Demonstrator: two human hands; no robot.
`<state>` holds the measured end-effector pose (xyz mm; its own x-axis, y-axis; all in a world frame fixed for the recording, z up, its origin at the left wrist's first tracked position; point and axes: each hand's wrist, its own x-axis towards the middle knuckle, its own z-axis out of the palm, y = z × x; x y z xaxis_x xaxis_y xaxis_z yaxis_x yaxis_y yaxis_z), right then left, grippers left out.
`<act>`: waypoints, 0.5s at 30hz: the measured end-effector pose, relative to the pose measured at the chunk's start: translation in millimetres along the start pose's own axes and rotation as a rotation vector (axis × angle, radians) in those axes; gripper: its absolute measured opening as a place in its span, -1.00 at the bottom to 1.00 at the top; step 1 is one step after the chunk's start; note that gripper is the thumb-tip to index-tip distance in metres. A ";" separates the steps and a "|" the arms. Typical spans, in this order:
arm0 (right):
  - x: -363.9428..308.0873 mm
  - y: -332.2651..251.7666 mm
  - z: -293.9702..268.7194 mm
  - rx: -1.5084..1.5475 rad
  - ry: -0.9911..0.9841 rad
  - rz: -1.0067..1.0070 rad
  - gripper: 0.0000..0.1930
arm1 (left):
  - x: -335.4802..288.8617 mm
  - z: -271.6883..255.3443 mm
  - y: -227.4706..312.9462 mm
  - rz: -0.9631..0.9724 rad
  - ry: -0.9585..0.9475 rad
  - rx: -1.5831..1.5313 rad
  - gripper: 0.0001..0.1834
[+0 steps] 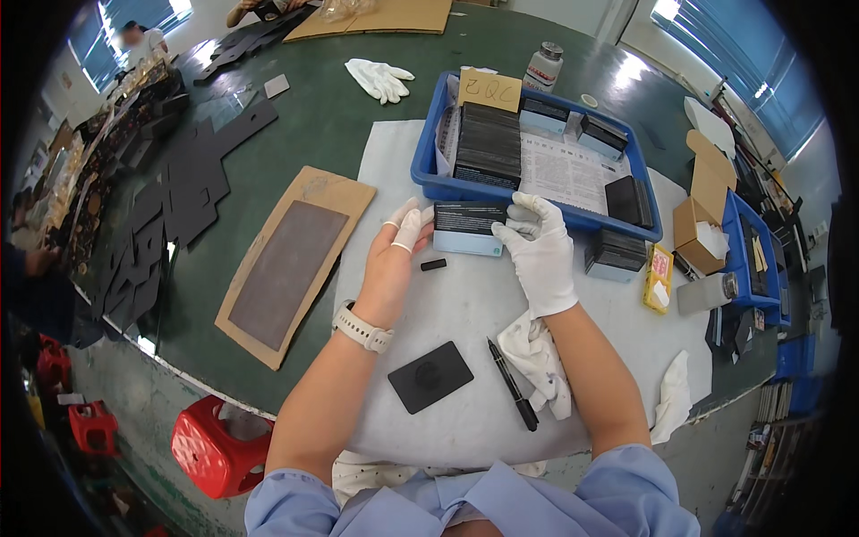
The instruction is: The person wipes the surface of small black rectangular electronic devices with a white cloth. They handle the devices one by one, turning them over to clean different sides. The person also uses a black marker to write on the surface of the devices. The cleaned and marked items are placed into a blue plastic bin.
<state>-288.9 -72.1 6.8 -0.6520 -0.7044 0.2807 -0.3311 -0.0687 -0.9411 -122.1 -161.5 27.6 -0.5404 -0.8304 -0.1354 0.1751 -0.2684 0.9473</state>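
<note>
A small black and light-blue box point(468, 242) is held up between my two hands, above the white sheet point(403, 313). My left hand point(394, 259), with white finger cots on some fingertips and a pale watch at the wrist, closes on the box's left end. Its right end is pinched by my right hand point(541, 255) in a white glove. Just below the box lies a small black block point(433, 265). Closer to my body, a flat black card point(430, 377) with a round mark rests on the sheet, and a black pen point(514, 387) lies beside a crumpled white cloth point(537, 358).
Beyond my hands stands a blue tray point(537, 201) with a row of dark boxes point(488, 143). More boxes point(616, 255), a yellow pack point(658, 279) and a jar point(707, 293) stand right. Left are a dark pad on cardboard point(288, 268) and black sheets point(192, 179). Other people work far left.
</note>
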 end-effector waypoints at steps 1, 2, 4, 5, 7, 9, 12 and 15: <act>-0.3 0.1 0.6 -0.001 0.004 -0.009 -0.50 | -1.2 0.0 -0.2 0.007 0.003 0.007 -0.44; 0.1 0.8 0.5 0.000 0.001 -0.011 -0.50 | -1.7 0.6 -0.6 0.018 0.004 0.005 -0.44; 0.5 2.2 -0.4 0.004 -0.003 -0.017 -0.48 | -3.4 1.4 -2.3 0.040 0.006 0.002 -0.45; 0.6 1.5 -0.8 -0.006 -0.012 -0.015 -0.49 | -4.0 1.1 -3.0 0.047 0.003 0.012 -0.45; 0.3 -1.9 -1.8 -0.027 -0.028 -0.010 -0.51 | -5.2 0.6 -4.6 0.061 -0.004 0.033 -0.46; -1.7 -18.0 -3.1 -0.094 -0.080 0.066 -0.54 | -7.7 -0.3 -6.4 0.066 0.009 0.057 -0.47; -3.3 -17.5 -5.2 -0.100 -0.107 0.041 -0.58 | -9.6 -1.8 -8.8 0.102 -0.004 0.143 -0.48; -4.5 -13.5 -6.2 0.010 -0.107 0.028 -0.61 | -4.9 -9.0 -24.4 0.203 -0.048 0.242 -0.33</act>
<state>-285.7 -63.7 19.4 -0.5845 -0.7772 0.2329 -0.3066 -0.0542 -0.9503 -116.2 -155.2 2.5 -0.5534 -0.8298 0.0714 0.0850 0.0290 0.9960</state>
